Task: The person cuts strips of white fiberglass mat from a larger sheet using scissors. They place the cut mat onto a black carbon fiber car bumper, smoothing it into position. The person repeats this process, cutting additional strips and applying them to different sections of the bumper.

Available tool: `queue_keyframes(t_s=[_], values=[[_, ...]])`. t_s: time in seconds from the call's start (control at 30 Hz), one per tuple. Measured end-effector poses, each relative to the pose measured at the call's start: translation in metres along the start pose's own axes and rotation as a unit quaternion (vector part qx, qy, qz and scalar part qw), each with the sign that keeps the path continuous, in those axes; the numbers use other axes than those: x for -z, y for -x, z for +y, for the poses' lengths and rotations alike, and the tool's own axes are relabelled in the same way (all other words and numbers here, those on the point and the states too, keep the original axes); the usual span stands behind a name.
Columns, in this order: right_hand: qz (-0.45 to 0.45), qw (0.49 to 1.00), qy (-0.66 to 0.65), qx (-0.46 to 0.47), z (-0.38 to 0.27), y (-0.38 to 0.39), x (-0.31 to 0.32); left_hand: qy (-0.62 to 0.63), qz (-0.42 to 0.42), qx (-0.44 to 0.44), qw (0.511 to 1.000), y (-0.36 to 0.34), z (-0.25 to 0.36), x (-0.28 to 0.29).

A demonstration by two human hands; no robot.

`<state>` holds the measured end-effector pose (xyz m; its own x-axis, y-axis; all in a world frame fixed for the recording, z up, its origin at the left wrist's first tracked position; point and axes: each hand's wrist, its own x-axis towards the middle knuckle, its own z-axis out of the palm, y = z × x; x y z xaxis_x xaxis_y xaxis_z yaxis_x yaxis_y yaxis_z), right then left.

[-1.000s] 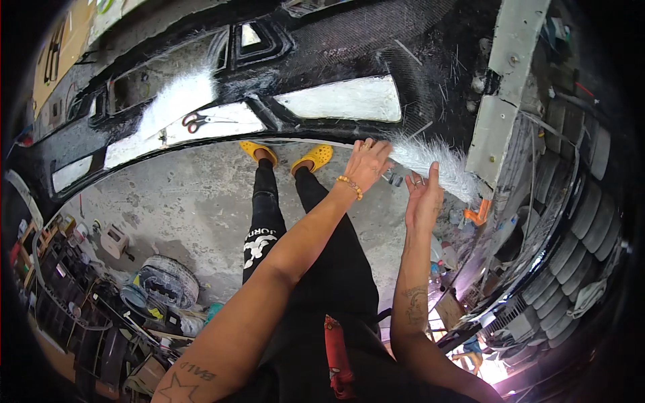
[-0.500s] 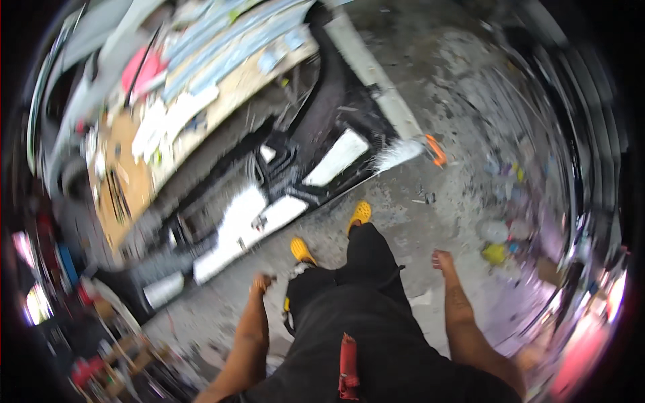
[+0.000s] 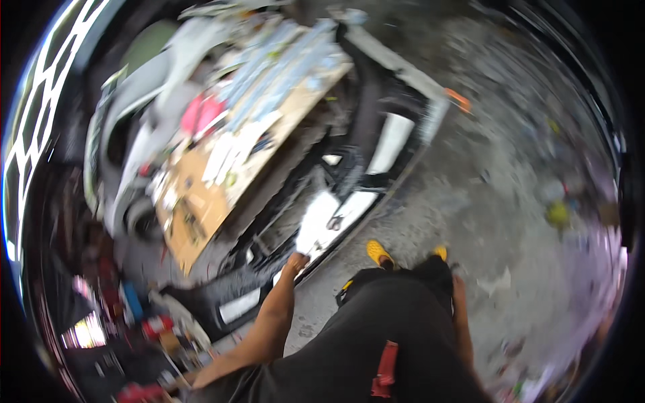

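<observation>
A large black and white car bumper (image 3: 366, 151) lies on the floor to the left of my feet. My left hand (image 3: 295, 262) is held out over its near edge, in front of a white panel. Whether it touches the bumper cannot be made out, and blur smears its fingers. By my right thigh hangs my right hand (image 3: 459, 285), mostly hidden, with its fingers not showing. Neither hand shows a thing in it.
Beyond the bumper is a work board (image 3: 201, 218) heaped with pale strips and scraps. Grey car body parts (image 3: 151, 138) stand behind it. An orange-handled tool (image 3: 459, 101) lies past the bumper's far corner. Yellow clogs (image 3: 379, 252) are on my feet on the stained concrete.
My view has swung left, so the bumper sits further right in it. My left hand has come up over the bumper. The right hand has drawn in beside my leg.
</observation>
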<state>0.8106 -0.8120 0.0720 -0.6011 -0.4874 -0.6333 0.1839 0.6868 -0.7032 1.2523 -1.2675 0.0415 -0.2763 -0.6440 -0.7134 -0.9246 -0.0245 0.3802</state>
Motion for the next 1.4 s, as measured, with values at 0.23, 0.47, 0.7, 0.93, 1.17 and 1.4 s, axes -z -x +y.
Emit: queue_keyframes(t_s=[0.23,0.47,0.7,0.93,1.17,1.4], values=[[-0.144,0.97,-0.124,-0.153,0.194,0.059,0.017,-0.04,0.155,-0.143,0.977,0.018,0.081,-0.026],[-0.054,0.944,-0.119,-0.304,0.224,0.091,0.136,0.006,0.096,-0.247,0.964,0.131,0.092,-0.122],[-0.017,0.978,-0.162,-0.128,0.113,0.008,0.112,0.094,0.093,0.062,0.989,0.169,-0.086,-0.143],[-0.085,0.986,0.003,-0.141,0.025,-0.011,-0.019,0.101,0.151,0.117,0.976,0.105,-0.16,-0.068],[-0.193,0.959,0.111,-0.178,-0.034,-0.031,-0.184,0.125,0.115,0.084,0.982,-0.012,-0.228,-0.024],[-0.258,0.951,0.124,-0.115,-0.065,-0.127,-0.368,0.117,0.077,-0.044,0.989,-0.175,-0.173,-0.071]])
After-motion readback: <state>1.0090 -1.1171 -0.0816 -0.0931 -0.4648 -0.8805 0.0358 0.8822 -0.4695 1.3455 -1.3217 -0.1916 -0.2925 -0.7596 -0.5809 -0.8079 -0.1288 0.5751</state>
